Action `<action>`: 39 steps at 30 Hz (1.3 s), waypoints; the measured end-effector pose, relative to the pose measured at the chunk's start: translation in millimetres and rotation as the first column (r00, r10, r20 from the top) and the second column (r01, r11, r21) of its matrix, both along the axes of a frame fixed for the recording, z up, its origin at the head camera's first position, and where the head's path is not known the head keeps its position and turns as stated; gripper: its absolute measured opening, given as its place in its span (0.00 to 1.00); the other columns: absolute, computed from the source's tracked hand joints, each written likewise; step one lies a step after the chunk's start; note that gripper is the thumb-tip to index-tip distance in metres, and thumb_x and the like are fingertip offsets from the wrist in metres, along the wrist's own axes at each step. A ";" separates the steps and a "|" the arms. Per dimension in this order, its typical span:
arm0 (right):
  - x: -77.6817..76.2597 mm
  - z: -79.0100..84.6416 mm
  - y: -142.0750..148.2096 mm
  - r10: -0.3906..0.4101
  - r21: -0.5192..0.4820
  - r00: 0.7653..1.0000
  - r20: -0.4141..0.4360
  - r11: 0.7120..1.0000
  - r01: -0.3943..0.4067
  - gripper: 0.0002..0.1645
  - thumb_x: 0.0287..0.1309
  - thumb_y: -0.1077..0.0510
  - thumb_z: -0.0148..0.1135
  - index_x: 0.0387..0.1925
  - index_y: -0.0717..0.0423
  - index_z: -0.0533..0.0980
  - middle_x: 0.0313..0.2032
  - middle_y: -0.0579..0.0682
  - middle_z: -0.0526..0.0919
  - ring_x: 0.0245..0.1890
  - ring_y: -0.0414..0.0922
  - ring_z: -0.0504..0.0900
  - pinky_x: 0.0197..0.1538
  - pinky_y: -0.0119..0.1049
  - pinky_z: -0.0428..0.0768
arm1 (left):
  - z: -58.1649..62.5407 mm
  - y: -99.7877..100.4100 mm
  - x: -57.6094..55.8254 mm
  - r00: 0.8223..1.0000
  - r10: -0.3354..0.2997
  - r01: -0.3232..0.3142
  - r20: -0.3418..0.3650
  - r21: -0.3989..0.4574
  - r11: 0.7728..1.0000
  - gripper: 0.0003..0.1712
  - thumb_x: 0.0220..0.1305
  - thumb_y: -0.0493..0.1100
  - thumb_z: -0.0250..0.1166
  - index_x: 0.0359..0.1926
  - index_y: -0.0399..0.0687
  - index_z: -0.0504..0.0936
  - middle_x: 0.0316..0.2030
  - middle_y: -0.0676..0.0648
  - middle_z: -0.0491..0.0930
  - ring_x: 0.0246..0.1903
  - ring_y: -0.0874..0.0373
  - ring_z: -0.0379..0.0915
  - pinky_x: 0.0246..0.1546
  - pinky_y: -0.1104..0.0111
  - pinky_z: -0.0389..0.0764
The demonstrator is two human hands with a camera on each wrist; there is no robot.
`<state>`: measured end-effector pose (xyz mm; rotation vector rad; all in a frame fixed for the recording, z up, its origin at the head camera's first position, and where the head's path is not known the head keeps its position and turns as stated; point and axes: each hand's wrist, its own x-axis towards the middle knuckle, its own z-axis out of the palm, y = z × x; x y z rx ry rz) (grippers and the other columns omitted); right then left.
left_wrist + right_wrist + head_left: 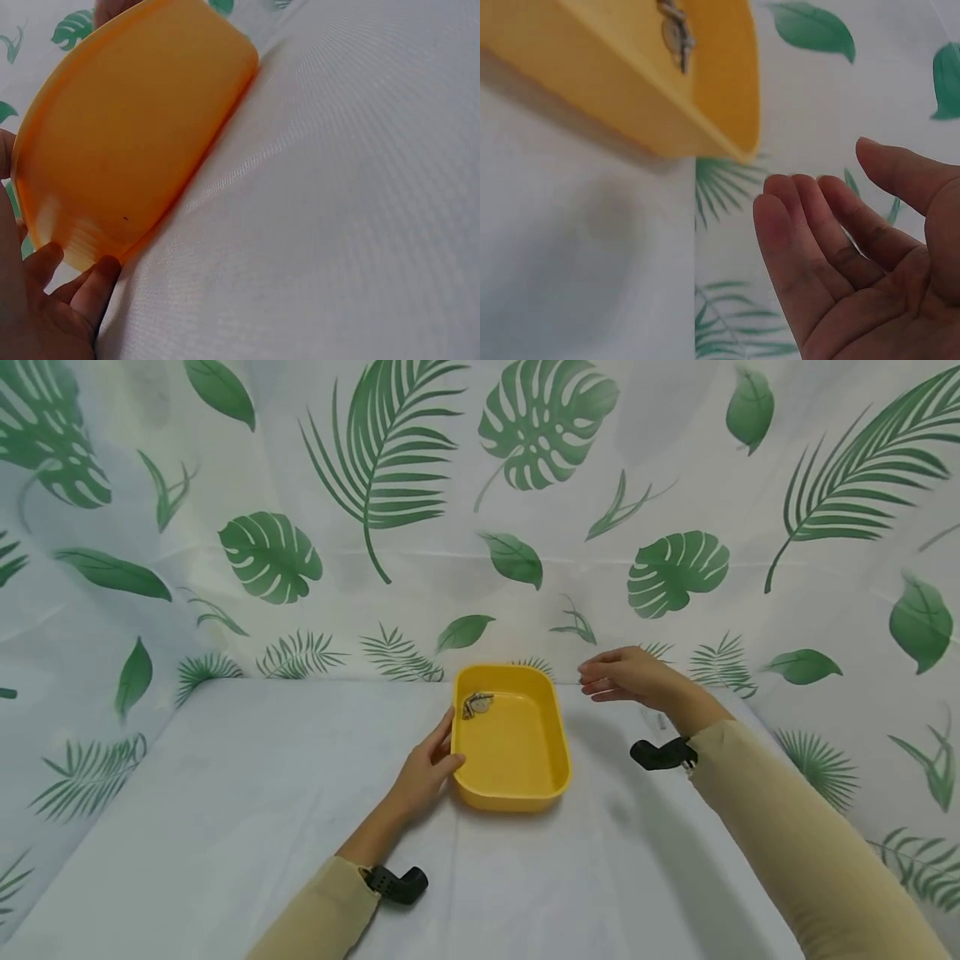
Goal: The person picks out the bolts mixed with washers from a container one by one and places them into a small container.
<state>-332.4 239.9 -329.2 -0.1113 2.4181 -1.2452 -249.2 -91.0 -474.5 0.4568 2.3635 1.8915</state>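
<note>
A yellow rectangular plastic tray (513,756) sits on the white surface in the head view. My left hand (420,781) grips its left side, thumb over the rim and fingers against the outer wall. The left wrist view shows those fingertips (105,271) low on the tray wall (135,127). Inside the tray, toward its far left corner, lies a small cluster of silvery metal pieces (477,703), one of them round. My right hand (626,675) hovers right of the tray's far end, holding nothing; the right wrist view shows its fingers (776,225) loosely bent, thumb apart.
The tray stands near the back edge of a white cloth-covered table (247,793). Behind it hangs a white curtain (442,568) printed with green leaves, which also runs along both sides. Each wrist wears a black camera band (397,885).
</note>
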 end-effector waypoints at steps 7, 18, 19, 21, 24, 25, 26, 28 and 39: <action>2.3 -1.7 -33.8 0.009 -0.061 0.998 0.056 0.998 -0.006 0.31 0.74 0.51 0.54 0.70 0.66 0.66 0.65 0.68 0.74 0.62 0.59 0.80 0.62 0.45 0.82 | 2.9 3.9 -1.9 1.000 0.006 -0.005 0.028 -0.014 1.000 0.43 0.71 0.37 0.56 0.81 0.55 0.47 0.81 0.51 0.48 0.77 0.48 0.54 0.76 0.53 0.60; -4.7 -20.4 -67.8 -0.025 -0.145 0.987 0.158 0.988 0.048 0.32 0.72 0.53 0.57 0.69 0.68 0.67 0.64 0.68 0.74 0.57 0.55 0.84 0.65 0.45 0.79 | 0.1 2.9 -0.9 1.000 0.007 -0.007 -0.019 -0.018 1.000 0.42 0.72 0.40 0.57 0.81 0.62 0.50 0.80 0.55 0.52 0.76 0.49 0.59 0.75 0.53 0.64; -5.3 -21.1 -70.2 -0.028 -0.149 0.986 0.166 0.987 0.053 0.32 0.72 0.53 0.57 0.69 0.67 0.66 0.64 0.68 0.75 0.59 0.56 0.83 0.65 0.45 0.79 | -0.2 2.8 -1.1 1.000 0.008 -0.008 -0.021 -0.019 1.000 0.42 0.72 0.41 0.57 0.81 0.62 0.50 0.80 0.55 0.52 0.76 0.49 0.59 0.74 0.52 0.64; -6.4 -21.9 -74.9 -0.033 -0.150 0.983 0.178 0.987 0.061 0.31 0.72 0.53 0.57 0.68 0.67 0.67 0.63 0.67 0.76 0.60 0.56 0.83 0.66 0.46 0.78 | -1.1 2.6 -1.1 1.000 0.008 -0.008 -0.021 -0.026 1.000 0.42 0.72 0.41 0.57 0.81 0.62 0.49 0.80 0.56 0.51 0.75 0.48 0.60 0.74 0.52 0.65; -8.5 -22.1 -81.2 -0.036 -0.141 0.982 0.184 0.988 0.062 0.30 0.72 0.53 0.57 0.67 0.67 0.69 0.59 0.65 0.79 0.54 0.52 0.86 0.66 0.47 0.78 | -0.8 3.3 -0.6 1.000 0.013 -0.014 -0.015 -0.028 1.000 0.43 0.72 0.41 0.57 0.81 0.64 0.49 0.80 0.56 0.51 0.76 0.49 0.59 0.74 0.53 0.65; -9.6 -22.4 -83.9 -0.032 -0.140 0.982 0.184 0.988 0.059 0.30 0.72 0.53 0.57 0.67 0.67 0.69 0.58 0.64 0.80 0.53 0.51 0.87 0.66 0.46 0.78 | -0.4 3.0 -0.5 1.000 0.017 -0.017 -0.014 -0.029 0.999 0.43 0.71 0.41 0.57 0.81 0.64 0.49 0.80 0.56 0.51 0.76 0.49 0.60 0.74 0.53 0.66; -10.6 -22.6 -86.2 -0.029 -0.137 0.983 0.182 0.989 0.054 0.29 0.72 0.53 0.57 0.66 0.67 0.70 0.57 0.63 0.81 0.53 0.51 0.87 0.66 0.46 0.79 | -0.3 2.7 -0.4 1.000 0.018 -0.019 -0.012 -0.028 0.999 0.43 0.71 0.41 0.57 0.81 0.64 0.49 0.80 0.56 0.51 0.76 0.48 0.59 0.74 0.53 0.66; -12.8 -23.1 -90.3 -0.024 -0.135 0.984 0.178 0.990 0.049 0.29 0.73 0.53 0.57 0.66 0.68 0.70 0.58 0.63 0.80 0.55 0.54 0.86 0.65 0.45 0.80 | 0.3 2.7 -0.6 1.000 0.026 -0.026 -0.005 -0.025 0.999 0.43 0.71 0.41 0.57 0.81 0.64 0.49 0.80 0.56 0.51 0.76 0.48 0.59 0.74 0.53 0.66; -27.3 -42.3 -109.5 -0.037 -0.166 0.979 0.202 0.984 0.071 0.28 0.72 0.52 0.57 0.64 0.68 0.72 0.60 0.65 0.81 0.61 0.58 0.82 0.64 0.44 0.81 | -1.6 4.4 -0.4 1.000 0.014 -0.014 0.009 0.008 1.000 0.43 0.70 0.39 0.57 0.81 0.62 0.50 0.80 0.54 0.53 0.74 0.47 0.62 0.71 0.53 0.70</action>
